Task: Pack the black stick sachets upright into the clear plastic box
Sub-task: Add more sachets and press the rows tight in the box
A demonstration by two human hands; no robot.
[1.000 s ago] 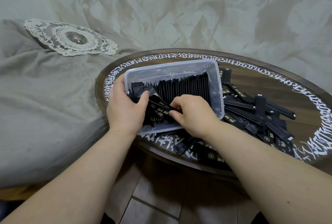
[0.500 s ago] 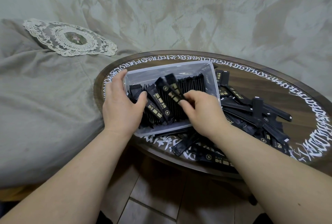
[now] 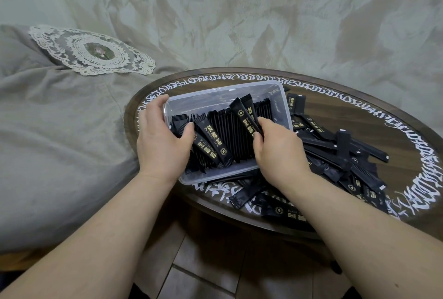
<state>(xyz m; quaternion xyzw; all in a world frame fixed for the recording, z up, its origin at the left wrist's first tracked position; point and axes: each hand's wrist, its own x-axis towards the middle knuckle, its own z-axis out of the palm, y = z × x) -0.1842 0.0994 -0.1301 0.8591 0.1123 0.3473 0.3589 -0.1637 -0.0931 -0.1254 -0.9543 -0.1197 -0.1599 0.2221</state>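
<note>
Our right hand (image 3: 275, 152) pinches one sachet (image 3: 247, 120) leaning over the row in the box (image 3: 215, 97); our left hand (image 3: 163, 140) grips the box's end. If pushed carelessly, neighbours may topple flat.

The left hand (image 3: 163, 145) covers the near-left corner of the clear plastic box (image 3: 215, 97). The right hand (image 3: 278, 152) hides the lower ends of the black stick sachets (image 3: 230, 135) it touches, so its grip is unclear. The round dark wooden counter (image 3: 335, 111) is cut off at the right edge.
</note>
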